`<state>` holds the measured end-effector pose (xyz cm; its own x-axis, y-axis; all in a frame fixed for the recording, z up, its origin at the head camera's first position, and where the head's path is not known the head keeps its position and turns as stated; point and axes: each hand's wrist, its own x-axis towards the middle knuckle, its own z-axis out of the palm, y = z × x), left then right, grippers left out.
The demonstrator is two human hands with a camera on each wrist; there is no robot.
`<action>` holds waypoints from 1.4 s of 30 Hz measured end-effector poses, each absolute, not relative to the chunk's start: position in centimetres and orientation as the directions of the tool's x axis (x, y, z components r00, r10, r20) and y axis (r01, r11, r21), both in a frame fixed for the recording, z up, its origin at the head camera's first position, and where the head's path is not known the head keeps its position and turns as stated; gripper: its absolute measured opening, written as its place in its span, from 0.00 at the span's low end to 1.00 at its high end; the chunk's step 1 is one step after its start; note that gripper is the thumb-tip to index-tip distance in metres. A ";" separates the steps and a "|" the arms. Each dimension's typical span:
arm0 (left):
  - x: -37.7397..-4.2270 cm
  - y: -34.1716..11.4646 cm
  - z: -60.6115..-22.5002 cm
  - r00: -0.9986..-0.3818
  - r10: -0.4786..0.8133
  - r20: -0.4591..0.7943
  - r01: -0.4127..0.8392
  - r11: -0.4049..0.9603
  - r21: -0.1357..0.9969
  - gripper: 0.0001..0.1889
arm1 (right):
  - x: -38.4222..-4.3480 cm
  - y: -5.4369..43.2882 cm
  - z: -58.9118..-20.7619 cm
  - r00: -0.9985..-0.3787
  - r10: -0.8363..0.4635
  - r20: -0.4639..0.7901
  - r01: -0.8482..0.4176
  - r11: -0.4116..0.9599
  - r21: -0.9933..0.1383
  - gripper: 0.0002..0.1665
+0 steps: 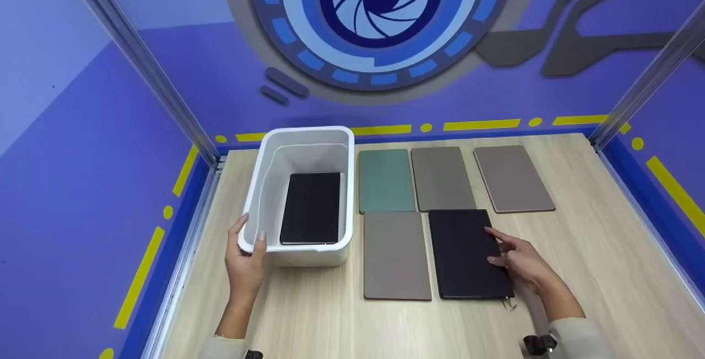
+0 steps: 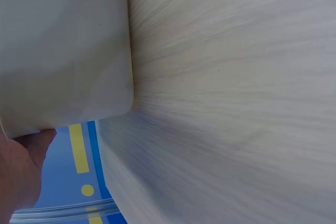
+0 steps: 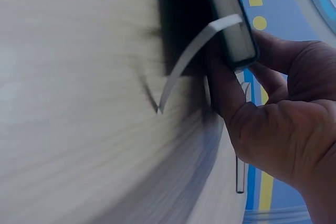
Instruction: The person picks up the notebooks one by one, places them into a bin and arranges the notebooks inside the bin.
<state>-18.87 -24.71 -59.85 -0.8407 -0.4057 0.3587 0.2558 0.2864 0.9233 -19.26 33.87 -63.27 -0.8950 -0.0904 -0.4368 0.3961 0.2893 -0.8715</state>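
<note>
A white plastic bin (image 1: 351,194) stands at the left of the table with a black notebook (image 1: 311,207) inside it. My left hand (image 1: 246,268) grips its near-left corner, thumb over the rim. The left wrist view shows the bin's outer wall (image 2: 63,51) and part of that hand (image 2: 21,174). Right of the bin, my right hand (image 1: 526,262) holds another black notebook (image 1: 462,254) by its right edge. In the right wrist view, thumb and fingers pinch this notebook (image 3: 233,24), and a pale ribbon (image 3: 184,59) hangs from its pages.
Beside the bin lie a green notebook (image 1: 386,181) and a grey-brown one (image 1: 442,178) in the back row, with another grey-brown notebook (image 1: 515,178) farther right. A further grey-brown notebook (image 1: 396,257) lies left of the held one. A blue patterned wall (image 1: 193,83) rises behind the table.
</note>
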 end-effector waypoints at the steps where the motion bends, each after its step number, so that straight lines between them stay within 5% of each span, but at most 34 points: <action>1: -18.9 -24.7 -59.8 -0.841 -0.405 0.359 0.257 0.286 0.923 0.30 | -19.2 33.9 -63.2 -0.896 -0.088 -0.435 0.396 0.284 -0.874 0.52; 17: -17.9 -24.8 -59.6 -0.861 -0.404 0.310 0.186 0.318 0.930 0.30 | -18.3 34.3 -62.0 -0.906 -0.175 -0.387 0.358 0.173 -0.917 0.51; 42: -18.5 -24.8 -59.5 -0.847 -0.394 0.357 0.250 0.298 0.921 0.30 | -18.9 32.1 -57.3 -0.961 -0.127 -0.246 0.250 -0.011 -0.968 0.50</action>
